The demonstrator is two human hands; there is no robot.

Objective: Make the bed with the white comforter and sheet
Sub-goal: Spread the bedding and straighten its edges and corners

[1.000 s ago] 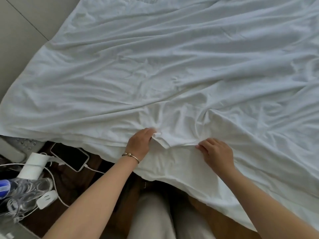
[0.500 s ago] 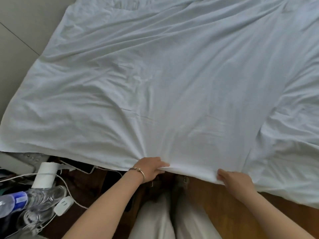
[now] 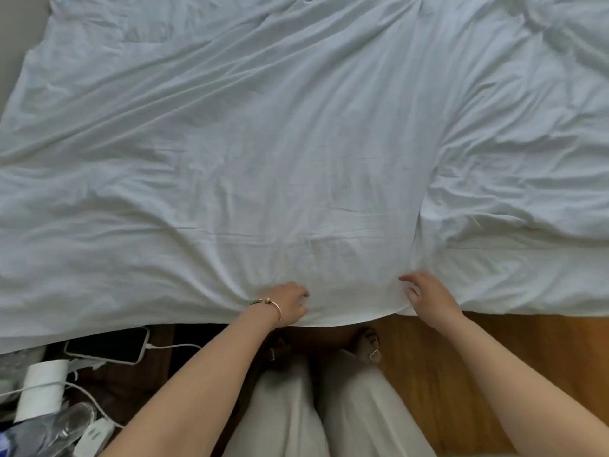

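A white sheet (image 3: 263, 159) lies spread over the bed, with long creases running toward its near edge. My left hand (image 3: 290, 303), with a bracelet on the wrist, grips that near edge, and the folds gather at its fingers. About a forearm's length to the right, my right hand (image 3: 428, 298) holds the same edge, fingers on top of the cloth. A puffier white comforter (image 3: 520, 166) lies bunched on the right side of the bed, beside the fold that rises from my right hand.
Wooden floor (image 3: 510, 357) shows below the bed edge at right. At lower left a dark nightstand holds a phone (image 3: 105, 347) on a white cable, a paper roll (image 3: 43, 387), a plastic bottle (image 3: 49, 433) and a white plug (image 3: 94, 435). My legs (image 3: 313, 417) stand against the bed.
The crumpled near edge has been drawn toward me and the middle of the sheet lies flatter. My hands have moved further apart along the edge.
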